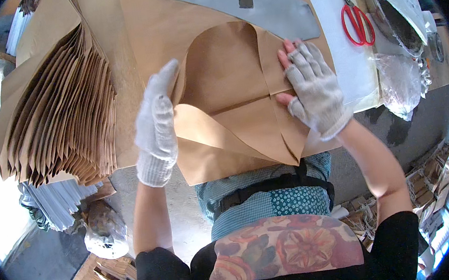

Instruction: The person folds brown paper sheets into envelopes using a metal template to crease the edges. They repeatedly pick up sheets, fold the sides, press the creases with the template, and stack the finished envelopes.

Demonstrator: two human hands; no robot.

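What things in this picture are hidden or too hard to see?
- Head view: the left hand in its white glove hides the brown paper sheet edge under it.
- The red scissors: blade tips blend into clutter near the top edge.
- The stack of folded brown paper: its far end is cut off by the picture's rim.
- What lies inside the clear plastic bag is too unclear to tell.

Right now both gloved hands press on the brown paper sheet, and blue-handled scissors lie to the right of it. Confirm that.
One detail is wrong: the scissors have red handles, not blue, as the head view shows. The rest holds: the left hand and the right hand, both gloved, press on the brown paper sheet, and the scissors lie to its right.
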